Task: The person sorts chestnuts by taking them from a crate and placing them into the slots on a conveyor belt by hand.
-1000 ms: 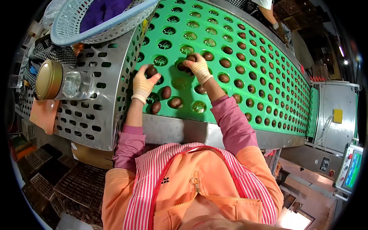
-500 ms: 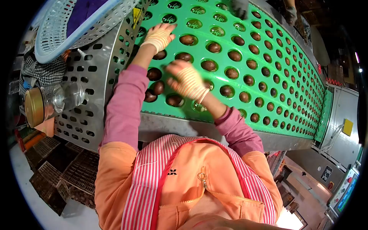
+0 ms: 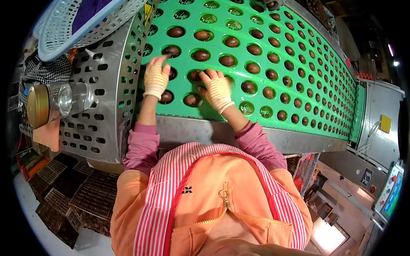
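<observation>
In front of me lies a green moulded sheet point(image 3: 149, 109) with rows of oval cups, many holding a shiny dark-brown egg-shaped piece point(image 3: 200, 55). My left hand point(image 3: 156, 80), in an orange-and-white striped half-glove, is over the left edge of the sheet. Its extended fingertips are close to an egg-shaped piece point(image 3: 172, 51); another is partly hidden beside the fingers. My right hand point(image 3: 217, 88), gloved alike, has its fingers apart over a cup, at an egg-shaped piece point(image 3: 194, 76) that they partly cover. I cannot see whether either hand grips anything.
A perforated metal guard point(image 3: 112, 81) borders the sheet on my left, with a blue plastic basket point(image 3: 55, 47) above. A gold-lidded jar point(image 3: 38, 106) is beside the guard. Another person's dark-gloved hand point(image 3: 273, 4) shows at the far edge. Front-row cups point(image 3: 246, 108) show printed bottoms.
My left hand has drawn back toward me from the upper rows, with its arm less extended. My right hand's motion blur is gone. The view has shifted slightly. The other person's glove sits higher in view.
</observation>
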Tool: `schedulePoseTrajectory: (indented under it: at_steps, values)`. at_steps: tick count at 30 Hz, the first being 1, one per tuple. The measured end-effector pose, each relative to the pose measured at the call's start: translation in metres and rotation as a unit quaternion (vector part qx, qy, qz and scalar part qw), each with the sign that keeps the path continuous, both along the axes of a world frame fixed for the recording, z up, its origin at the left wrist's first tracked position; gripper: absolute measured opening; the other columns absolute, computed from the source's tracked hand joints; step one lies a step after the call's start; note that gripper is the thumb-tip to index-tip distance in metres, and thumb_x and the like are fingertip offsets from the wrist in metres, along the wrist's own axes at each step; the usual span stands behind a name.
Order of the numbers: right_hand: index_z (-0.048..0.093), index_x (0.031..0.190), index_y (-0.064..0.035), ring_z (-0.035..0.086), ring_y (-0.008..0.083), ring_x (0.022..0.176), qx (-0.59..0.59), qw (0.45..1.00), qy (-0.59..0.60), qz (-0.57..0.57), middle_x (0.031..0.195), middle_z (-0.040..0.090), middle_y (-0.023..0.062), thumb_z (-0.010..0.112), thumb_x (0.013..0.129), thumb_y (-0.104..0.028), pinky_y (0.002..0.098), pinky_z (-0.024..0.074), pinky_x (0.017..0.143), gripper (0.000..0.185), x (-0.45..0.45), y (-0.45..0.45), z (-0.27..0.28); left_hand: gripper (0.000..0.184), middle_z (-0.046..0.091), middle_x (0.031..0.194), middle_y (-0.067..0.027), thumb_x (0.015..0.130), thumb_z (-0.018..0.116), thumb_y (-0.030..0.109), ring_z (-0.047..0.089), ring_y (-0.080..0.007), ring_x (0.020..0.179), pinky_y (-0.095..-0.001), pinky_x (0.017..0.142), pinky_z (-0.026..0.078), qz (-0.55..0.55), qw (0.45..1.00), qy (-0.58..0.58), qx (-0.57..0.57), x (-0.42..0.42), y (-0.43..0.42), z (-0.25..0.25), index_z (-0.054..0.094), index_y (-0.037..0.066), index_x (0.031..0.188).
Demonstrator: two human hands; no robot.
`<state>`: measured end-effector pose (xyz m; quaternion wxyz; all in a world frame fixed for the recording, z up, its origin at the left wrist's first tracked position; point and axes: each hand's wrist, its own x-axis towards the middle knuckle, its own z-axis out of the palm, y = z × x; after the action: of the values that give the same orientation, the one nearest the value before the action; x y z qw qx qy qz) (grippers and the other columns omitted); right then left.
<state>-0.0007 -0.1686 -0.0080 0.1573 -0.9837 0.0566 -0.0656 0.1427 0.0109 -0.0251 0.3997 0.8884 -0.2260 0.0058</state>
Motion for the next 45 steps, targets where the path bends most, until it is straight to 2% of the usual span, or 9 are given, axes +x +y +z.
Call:
schedulePoseTrajectory:
  at_steps: [6, 8, 10, 13, 14, 20, 22, 31, 45]
  values:
    - [0.06, 0.117, -0.007, 0.055, 0.0376, 0.105, 0.076, 0.983, -0.13, -0.101, 0.115, 0.059, 0.0159, 0.07, 0.079, -0.011, 0.0453, 0.0464, 0.089, 0.039, -0.051, -0.013, 0.026, 0.035, 0.059, 0.112, -0.0074, 0.078, 0.069, 0.023, 0.053, -0.0325, 0.103, -0.0445, 0.092, 0.046, -0.062, 0.979, -0.162, 0.106, -0.065, 0.011, -0.006, 0.065, 0.017, 0.113]
    - [0.063, 0.114, -0.0054, 0.056, 0.0368, 0.106, 0.111, 0.974, -0.093, -0.177, 0.116, 0.06, 0.016, 0.068, 0.081, -0.009, 0.0438, 0.0466, 0.09, 0.033, -0.083, -0.014, 0.028, 0.029, 0.061, 0.106, -0.0105, 0.079, 0.066, 0.025, 0.056, -0.0336, 0.098, -0.0443, 0.09, 0.048, -0.145, 0.98, -0.13, 0.044, -0.084, 0.003, -0.012, 0.067, 0.014, 0.106]
    - [0.065, 0.112, -0.0049, 0.058, 0.0358, 0.107, 0.204, 0.947, -0.083, -0.235, 0.117, 0.06, 0.0161, 0.067, 0.084, -0.01, 0.04, 0.0476, 0.092, 0.029, -0.124, -0.012, 0.038, 0.021, 0.066, 0.103, -0.0123, 0.081, 0.06, 0.024, 0.06, -0.0317, 0.1, -0.0438, 0.091, 0.047, -0.292, 0.926, 0.004, 0.241, -0.093, -0.018, 0.018, 0.069, 0.014, 0.097]
    - [0.064, 0.117, -0.0017, 0.06, 0.0322, 0.109, 0.204, 0.892, -0.174, -0.363, 0.12, 0.061, 0.017, 0.065, 0.084, -0.008, 0.0408, 0.0516, 0.088, 0.033, -0.196, -0.018, 0.031, 0.018, 0.067, 0.087, -0.0138, 0.081, 0.054, 0.017, 0.065, -0.0314, 0.083, -0.0448, 0.079, 0.052, -0.31, 0.91, -0.107, 0.254, -0.104, -0.025, 0.0, 0.071, 0.013, 0.084]
    - [0.063, 0.118, 0.0011, 0.06, 0.0317, 0.107, 0.031, 0.917, -0.214, -0.337, 0.117, 0.063, 0.0173, 0.062, 0.084, -0.005, 0.0411, 0.0512, 0.088, 0.034, -0.226, -0.039, 0.018, 0.016, 0.066, 0.093, -0.0099, 0.081, 0.056, 0.015, 0.063, -0.0309, 0.088, -0.0434, 0.083, 0.051, -0.313, 0.918, -0.071, 0.231, -0.097, -0.022, -0.002, 0.07, 0.015, 0.086]
    - [0.06, 0.118, 0.0065, 0.064, 0.0328, 0.098, 0.076, 0.607, -0.223, -0.759, 0.111, 0.067, 0.0229, 0.056, 0.093, -0.024, 0.0376, 0.0491, 0.089, 0.04, -0.457, -0.101, -0.059, 0.032, 0.053, 0.122, -0.0055, 0.08, 0.066, 0.019, 0.049, -0.0288, 0.116, -0.043, 0.098, 0.044, -0.261, 0.953, -0.056, 0.142, -0.139, 0.001, 0.011, 0.063, 0.015, 0.111]
    - [0.061, 0.12, 0.0035, 0.065, 0.034, 0.095, 0.288, 0.51, -0.051, -0.809, 0.105, 0.069, 0.0228, 0.057, 0.089, -0.035, 0.0398, 0.0499, 0.087, 0.049, -0.476, -0.071, -0.052, 0.037, 0.049, 0.128, -0.0072, 0.079, 0.068, 0.022, 0.046, -0.0299, 0.121, -0.0448, 0.099, 0.042, -0.225, 0.966, -0.08, 0.104, -0.157, 0.01, 0.01, 0.062, 0.015, 0.115]
    - [0.059, 0.122, -0.003, 0.062, 0.0382, 0.106, 0.181, 0.738, 0.212, -0.614, 0.114, 0.066, 0.0222, 0.064, 0.082, -0.045, 0.0417, 0.0494, 0.089, 0.058, -0.528, -0.077, -0.123, 0.042, 0.045, 0.136, -0.0089, 0.08, 0.066, 0.029, 0.04, -0.0338, 0.126, -0.0508, 0.101, 0.039, -0.116, 0.973, -0.163, 0.117, -0.194, 0.027, 0.004, 0.061, 0.016, 0.119]
    - [0.06, 0.119, -0.0051, 0.062, 0.0292, 0.099, 0.276, 0.787, 0.235, -0.499, 0.11, 0.066, 0.0173, 0.071, 0.078, -0.034, 0.0386, 0.0493, 0.085, 0.051, -0.555, -0.101, -0.139, 0.031, 0.049, 0.13, -0.0092, 0.086, 0.061, 0.03, 0.046, -0.0299, 0.119, -0.048, 0.099, 0.04, -0.059, 0.966, -0.175, 0.183, -0.204, 0.024, 0.005, 0.059, 0.014, 0.112]
